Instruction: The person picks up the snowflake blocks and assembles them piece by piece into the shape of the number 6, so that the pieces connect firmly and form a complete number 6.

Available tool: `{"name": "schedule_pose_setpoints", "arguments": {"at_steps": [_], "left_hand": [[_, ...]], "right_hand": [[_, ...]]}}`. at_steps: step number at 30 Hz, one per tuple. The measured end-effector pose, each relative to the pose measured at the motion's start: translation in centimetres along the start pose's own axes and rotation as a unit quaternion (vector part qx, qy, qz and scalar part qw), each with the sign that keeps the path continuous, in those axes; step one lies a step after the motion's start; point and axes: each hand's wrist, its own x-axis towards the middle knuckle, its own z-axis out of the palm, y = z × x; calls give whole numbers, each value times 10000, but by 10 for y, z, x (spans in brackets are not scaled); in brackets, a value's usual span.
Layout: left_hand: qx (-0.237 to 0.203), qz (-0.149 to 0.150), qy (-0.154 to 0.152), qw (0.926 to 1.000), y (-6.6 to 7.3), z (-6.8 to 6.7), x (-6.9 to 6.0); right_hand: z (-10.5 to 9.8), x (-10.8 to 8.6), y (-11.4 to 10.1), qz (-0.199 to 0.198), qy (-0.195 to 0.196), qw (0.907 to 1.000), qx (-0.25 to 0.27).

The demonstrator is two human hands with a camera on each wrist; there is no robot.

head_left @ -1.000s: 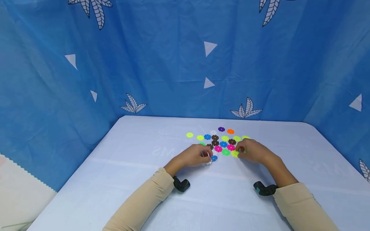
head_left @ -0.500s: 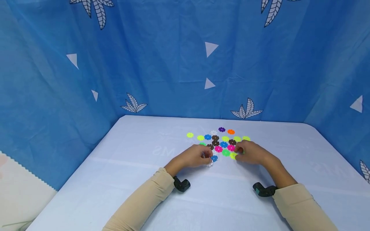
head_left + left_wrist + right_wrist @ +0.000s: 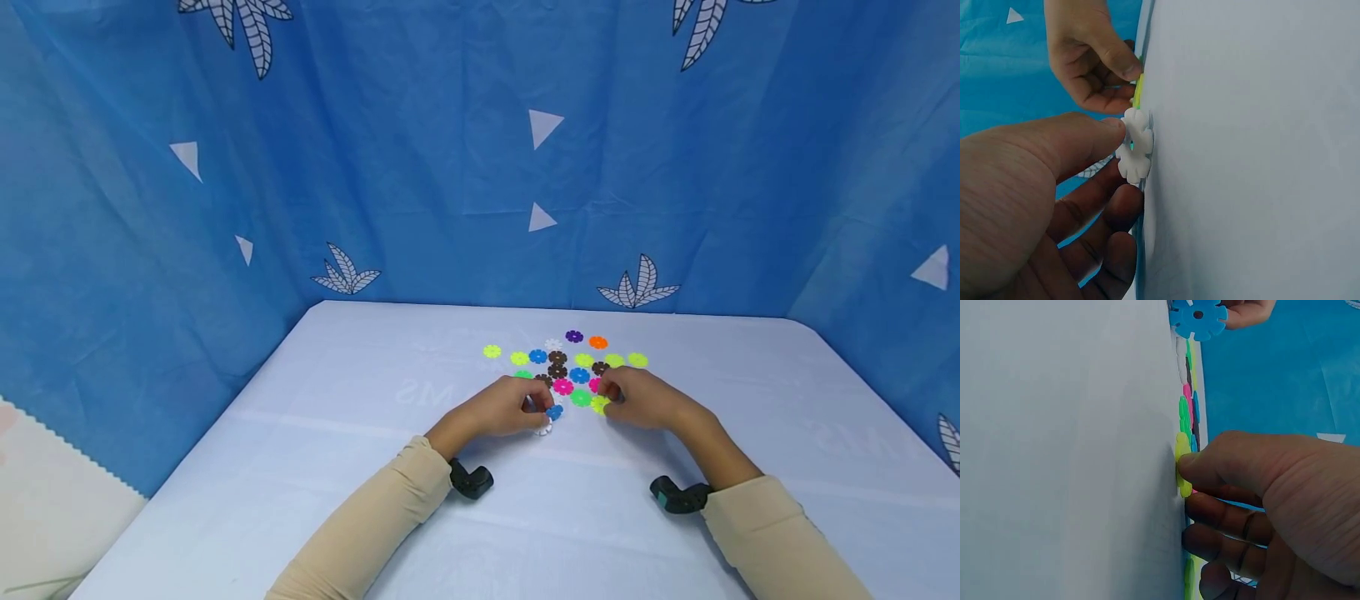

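Note:
Flower-shaped plastic discs in several colours lie on the white table. My left hand (image 3: 501, 407) pinches a white disc (image 3: 1134, 147) between thumb and fingers, its face towards the left wrist view. A blue disc (image 3: 554, 412) touches or nearly touches the fingertips; in the right wrist view this blue disc (image 3: 1198, 317) stands tilted up beside the left hand (image 3: 1252, 312). My right hand (image 3: 645, 398) has its thumb and finger on a yellow-green disc (image 3: 1183, 469) at the near right of the group. A green disc (image 3: 581, 398) lies just left of it.
Behind the hands are a purple disc (image 3: 574, 337), an orange disc (image 3: 597, 342) and several yellow-green, brown, blue and pink ones. A blue cloth (image 3: 450, 167) with leaf prints hangs behind the table (image 3: 360, 367). Black wrist cameras sit on both wrists.
My right hand has moved left and a little nearer, with the yellow-green disc at its fingertips. The neighbouring green and pink discs have shifted slightly left. My left hand has stayed nearly still.

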Motion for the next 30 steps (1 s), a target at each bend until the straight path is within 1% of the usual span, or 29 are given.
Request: {"name": "schedule_pose_setpoints", "arguments": {"at_steps": [4, 6, 8, 10, 13, 16, 19, 22, 30], "left_hand": [[-33, -16, 0, 10000, -1, 0, 0], [-41, -21, -1, 10000, -1, 0, 0], [-47, -8, -7, 10000, -1, 0, 1], [-43, 48, -13, 10000, -1, 0, 1], [-51, 169, -26, 9998, -1, 0, 3], [-58, 226, -52, 9997, -2, 0, 3], [-70, 181, -70, 9998, -2, 0, 2], [-84, 153, -81, 9998, -3, 0, 1], [-66, 302, -83, 9995, -3, 0, 1]], "right_hand": [[-1, 0, -2, 63, -78, 10000, 1], [-2, 0, -3, 45, -113, 9998, 127], [-2, 0, -3, -19, -133, 9992, 369], [-2, 0, -3, -68, -158, 9970, 751], [-1, 1, -1, -101, -209, 9888, 1473], [3, 1, 0, -137, -268, 9745, 2224], [8, 3, -2, -276, -346, 9619, 2698], [12, 4, -4, -311, -390, 9578, 2831], [15, 4, -10, -137, -200, 9579, 2859]]}}
